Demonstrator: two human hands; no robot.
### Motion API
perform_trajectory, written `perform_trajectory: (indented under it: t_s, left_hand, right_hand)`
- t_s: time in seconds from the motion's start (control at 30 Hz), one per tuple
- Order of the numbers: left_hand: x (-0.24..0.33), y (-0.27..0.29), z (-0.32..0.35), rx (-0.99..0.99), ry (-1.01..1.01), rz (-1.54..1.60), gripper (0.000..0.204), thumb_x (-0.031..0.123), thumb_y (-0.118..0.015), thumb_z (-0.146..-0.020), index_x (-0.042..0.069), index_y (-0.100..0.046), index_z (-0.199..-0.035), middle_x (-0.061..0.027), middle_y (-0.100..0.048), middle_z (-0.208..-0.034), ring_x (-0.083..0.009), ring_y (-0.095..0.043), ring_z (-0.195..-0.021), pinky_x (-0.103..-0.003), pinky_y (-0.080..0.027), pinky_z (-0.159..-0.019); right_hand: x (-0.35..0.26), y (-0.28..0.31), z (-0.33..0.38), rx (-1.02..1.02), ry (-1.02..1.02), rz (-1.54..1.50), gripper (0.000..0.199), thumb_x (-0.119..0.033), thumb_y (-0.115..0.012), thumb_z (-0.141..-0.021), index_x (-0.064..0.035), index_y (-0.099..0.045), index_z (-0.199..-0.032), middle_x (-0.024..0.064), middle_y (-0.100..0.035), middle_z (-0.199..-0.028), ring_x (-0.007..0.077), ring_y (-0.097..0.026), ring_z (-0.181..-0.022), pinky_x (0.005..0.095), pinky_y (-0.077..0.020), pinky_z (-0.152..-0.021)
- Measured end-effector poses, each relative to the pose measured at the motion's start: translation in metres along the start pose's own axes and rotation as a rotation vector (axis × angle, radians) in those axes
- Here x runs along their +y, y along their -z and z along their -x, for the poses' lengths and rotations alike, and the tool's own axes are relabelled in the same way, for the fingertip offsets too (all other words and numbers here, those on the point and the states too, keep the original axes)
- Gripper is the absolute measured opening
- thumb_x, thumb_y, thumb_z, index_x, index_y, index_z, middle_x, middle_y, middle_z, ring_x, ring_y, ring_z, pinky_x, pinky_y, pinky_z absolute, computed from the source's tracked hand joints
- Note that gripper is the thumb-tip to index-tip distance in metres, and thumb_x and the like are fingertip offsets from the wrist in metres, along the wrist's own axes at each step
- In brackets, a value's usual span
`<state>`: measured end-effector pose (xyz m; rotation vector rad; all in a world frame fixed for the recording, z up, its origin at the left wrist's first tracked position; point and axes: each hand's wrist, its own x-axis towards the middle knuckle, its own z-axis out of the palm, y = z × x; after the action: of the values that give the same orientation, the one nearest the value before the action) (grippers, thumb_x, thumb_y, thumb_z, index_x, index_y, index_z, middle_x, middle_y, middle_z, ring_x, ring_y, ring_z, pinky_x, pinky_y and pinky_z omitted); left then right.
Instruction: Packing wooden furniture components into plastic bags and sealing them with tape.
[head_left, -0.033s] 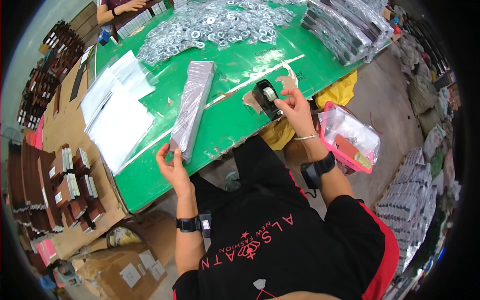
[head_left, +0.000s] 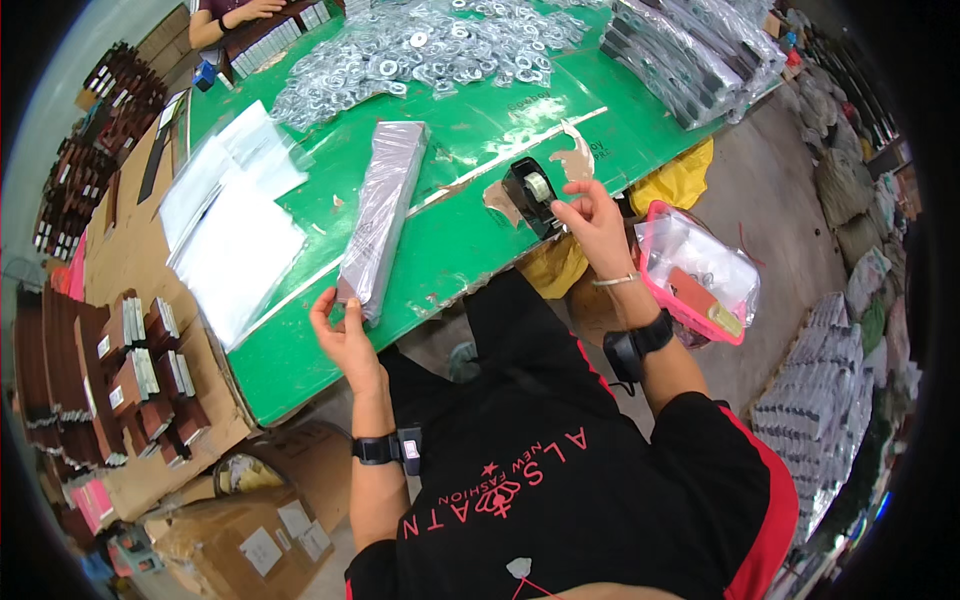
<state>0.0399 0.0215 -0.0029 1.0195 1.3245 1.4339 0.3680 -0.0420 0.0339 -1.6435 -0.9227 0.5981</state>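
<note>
A long grey bar-shaped package (head_left: 388, 200) in clear plastic wrap lies slantwise on the green table (head_left: 300, 375). My left hand (head_left: 346, 335) grips its near end at the table's front edge, thumb on one side and fingers on the other. A black tape dispenser (head_left: 524, 192) with a pale roll stands to the right of the package. Beside the dispenser is my right hand (head_left: 596, 225), its thumb and forefinger bent toward each other in a pinch. Whatever is between those fingertips is too small to make out.
Small bags of metal washers (head_left: 440, 55) are heaped at the back. Wrapped dark bundles (head_left: 680, 65) lie back right, flat clear plastic bags (head_left: 240, 245) at left. A pink basket (head_left: 652, 222) stands right, below the table edge. Another person's hand (head_left: 260, 8) rests far left.
</note>
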Motion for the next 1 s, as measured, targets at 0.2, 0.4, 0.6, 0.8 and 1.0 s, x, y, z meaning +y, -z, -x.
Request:
perform_trajectory:
  t_s: [0.2, 0.4, 0.6, 0.8, 1.0]
  left_hand:
    - [0.005, -0.002, 0.002, 0.006, 0.010, -0.020, 0.037, 0.001, -0.064, -0.090, 0.002, -0.052, -0.124, -0.0069, -0.052, -0.125, -0.0107, -0.057, -0.086, -0.025, -0.048, -0.076]
    - [0.002, 0.000, 0.000, -0.004, 0.015, -0.034, 0.036, 0.005, -0.066, -0.089, 0.005, -0.054, -0.124, -0.0047, -0.052, -0.123, -0.0107, -0.056, -0.091, -0.026, -0.046, -0.078]
    - [-0.001, 0.004, 0.001, 0.030, -0.006, -0.040, 0.036, 0.006, -0.067, -0.088, 0.004, -0.055, -0.122, -0.0047, -0.054, -0.121, -0.0112, -0.056, -0.091, -0.026, -0.046, -0.078]
    - [0.002, -0.011, 0.000, 0.035, 0.015, 0.056, 0.034, 0.002, -0.066, -0.086, 0.002, -0.057, -0.119, -0.0071, -0.058, -0.117, -0.0099, -0.055, -0.082, -0.026, -0.046, -0.074]
    - [-0.015, -0.005, -0.004, 0.086, -0.033, -0.007, 0.035, 0.003, -0.066, -0.085, 0.003, -0.057, -0.118, -0.0067, -0.057, -0.116, -0.0110, -0.053, -0.084, -0.026, -0.046, -0.074]
  right_hand:
    - [0.019, 0.030, 0.041, -0.042, -0.154, -0.322, 0.026, -0.013, -0.069, -0.091, -0.0015, -0.059, -0.111, -0.0024, -0.062, -0.084, 0.0036, -0.054, -0.077, 0.0196, -0.0416, -0.071]
    - [0.044, 0.012, 0.038, -0.008, -0.161, -0.452, 0.019, -0.016, -0.069, -0.093, -0.0051, -0.062, -0.106, -0.0057, -0.061, -0.083, 0.0011, -0.052, -0.075, 0.0180, -0.0399, -0.068]
    - [0.070, -0.008, 0.020, 0.021, -0.074, -0.336, 0.012, -0.015, -0.069, -0.092, -0.0052, -0.063, -0.090, -0.0068, -0.058, -0.073, -0.0002, -0.046, -0.062, 0.0181, -0.0333, -0.056]
    - [0.066, 0.010, 0.012, -0.024, -0.020, -0.166, 0.014, -0.013, -0.068, -0.092, -0.0034, -0.063, -0.084, -0.0059, -0.058, -0.071, -0.0009, -0.046, -0.061, 0.0181, -0.0328, -0.053]
    - [0.115, -0.003, 0.048, -0.304, -0.028, 0.150, 0.014, -0.015, -0.069, -0.091, -0.0022, -0.065, -0.087, -0.0033, -0.062, -0.076, 0.0045, -0.056, -0.071, 0.0217, -0.0454, -0.065]
